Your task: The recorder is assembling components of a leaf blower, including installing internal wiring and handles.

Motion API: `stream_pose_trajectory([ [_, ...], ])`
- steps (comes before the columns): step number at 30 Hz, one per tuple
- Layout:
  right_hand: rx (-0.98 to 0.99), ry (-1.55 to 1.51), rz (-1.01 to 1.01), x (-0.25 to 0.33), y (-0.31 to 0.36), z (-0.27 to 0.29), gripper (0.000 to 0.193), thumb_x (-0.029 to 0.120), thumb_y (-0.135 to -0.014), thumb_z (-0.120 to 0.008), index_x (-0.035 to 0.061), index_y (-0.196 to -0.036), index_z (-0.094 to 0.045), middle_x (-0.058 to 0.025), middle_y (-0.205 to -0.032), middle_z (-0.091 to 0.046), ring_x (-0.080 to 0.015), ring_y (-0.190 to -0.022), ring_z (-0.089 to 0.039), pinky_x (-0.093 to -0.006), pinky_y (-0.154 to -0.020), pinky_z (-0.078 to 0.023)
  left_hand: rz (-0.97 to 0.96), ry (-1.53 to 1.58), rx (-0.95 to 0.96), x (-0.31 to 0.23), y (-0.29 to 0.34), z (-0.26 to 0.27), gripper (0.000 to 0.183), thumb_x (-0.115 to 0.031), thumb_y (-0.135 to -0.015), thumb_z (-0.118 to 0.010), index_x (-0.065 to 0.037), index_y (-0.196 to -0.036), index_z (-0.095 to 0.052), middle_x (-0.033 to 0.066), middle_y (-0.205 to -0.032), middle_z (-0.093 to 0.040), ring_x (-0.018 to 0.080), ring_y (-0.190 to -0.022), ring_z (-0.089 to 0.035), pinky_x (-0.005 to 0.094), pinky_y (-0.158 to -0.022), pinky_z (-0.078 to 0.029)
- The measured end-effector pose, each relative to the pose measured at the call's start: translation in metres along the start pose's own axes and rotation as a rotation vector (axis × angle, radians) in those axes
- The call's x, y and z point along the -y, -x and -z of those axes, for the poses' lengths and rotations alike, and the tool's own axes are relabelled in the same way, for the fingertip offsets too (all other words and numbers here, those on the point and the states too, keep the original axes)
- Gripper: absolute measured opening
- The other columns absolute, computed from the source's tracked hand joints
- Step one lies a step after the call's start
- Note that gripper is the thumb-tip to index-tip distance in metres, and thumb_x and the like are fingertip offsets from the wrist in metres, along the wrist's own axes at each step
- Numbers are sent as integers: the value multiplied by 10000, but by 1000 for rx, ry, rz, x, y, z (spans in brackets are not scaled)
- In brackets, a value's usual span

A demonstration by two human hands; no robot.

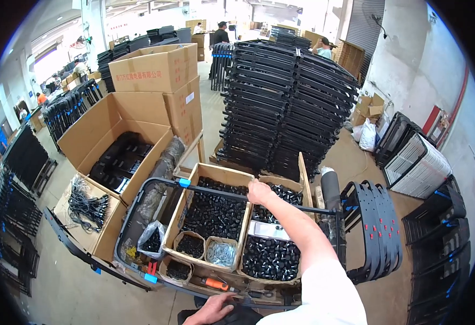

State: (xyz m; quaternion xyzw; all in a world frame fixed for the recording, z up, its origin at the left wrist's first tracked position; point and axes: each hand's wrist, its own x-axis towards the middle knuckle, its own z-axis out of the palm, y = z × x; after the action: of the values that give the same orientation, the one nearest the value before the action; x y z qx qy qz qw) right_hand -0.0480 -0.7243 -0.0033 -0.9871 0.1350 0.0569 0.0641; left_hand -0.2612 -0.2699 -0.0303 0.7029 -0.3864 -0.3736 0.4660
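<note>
Reaching past the wooden box (pixel 221 173), the right hand (pixel 259 192) is at that box's far right corner. Its fingers are curled in and close together. They are right at the long bar of the black frame (pixel 216 190), which runs over the far end of the wooden box. I cannot tell if the fingers are clamped on the bar, on the wood, or on something small.

On the near side of the wooden box, closest to the person, is the left hand (pixel 216 310). It rests on dark cloth, loosely bent, with the thumb a little apart from the fingers. An orange tool (pixel 217 284) lies between this hand and the wooden box.

Lots of little black parts (pixel 216 214) fill the wooden box. At its near end sit a small carton of black bits (pixel 190 245) and a carton of silver screws (pixel 221 253). Just right of the wooden box there are more black knobs (pixel 270 259), with a white tray (pixel 270 230) behind them. A clear bag (pixel 152 238) of dark bits sits just left of the wooden box. Past its far end, a tall stack of black racks (pixel 286 103) stands on the floor.
</note>
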Motion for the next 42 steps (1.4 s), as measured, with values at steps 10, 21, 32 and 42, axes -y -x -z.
stream_pose_trajectory([
  [10, -86, 103, 102, -4, 19, 13, 341, 233, -970, -571, -1, -1210, -635, -243, -1058, -744, -399, -1033, -739, -499, -880, -601, -144, -362, 105, -6, -6, 10, 326, -190, -1038, -573, -121, -1344, -660, 179, -1192, -687, 403, -1145, -633, 477, -1017, -501],
  [21, 179, 186, -83, 2, 2, 26, 507, 393, -900, -658, -5, -1202, -745, -191, -1229, -757, -321, -1173, -726, -446, -978, -582, -110, -263, -7, 2, -5, 0, 228, -205, -1030, -623, -89, -1219, -677, 247, -985, -724, 475, -921, -686, 544, -754, -530],
  [32, 100, 215, -230, 16, 4, 36, 492, 490, -913, -661, 85, -1150, -808, -131, -1207, -780, -295, -1141, -748, -430, -926, -600, 56, -130, 95, -2, -7, 2, 379, -266, -1025, -664, -88, -1360, -651, 291, -1499, -516, 483, -1321, -544, 550, -1082, -460],
  [42, 165, 426, 76, 8, 10, 21, 521, 439, -745, -816, 138, -1170, -794, -128, -1148, -782, -302, -1066, -755, -451, -927, -608, 110, 65, 267, 15, 1, 2, 475, -47, -933, -501, -73, -1401, -579, 195, -1347, -632, 340, -1296, -595, 463, -1103, -466],
])
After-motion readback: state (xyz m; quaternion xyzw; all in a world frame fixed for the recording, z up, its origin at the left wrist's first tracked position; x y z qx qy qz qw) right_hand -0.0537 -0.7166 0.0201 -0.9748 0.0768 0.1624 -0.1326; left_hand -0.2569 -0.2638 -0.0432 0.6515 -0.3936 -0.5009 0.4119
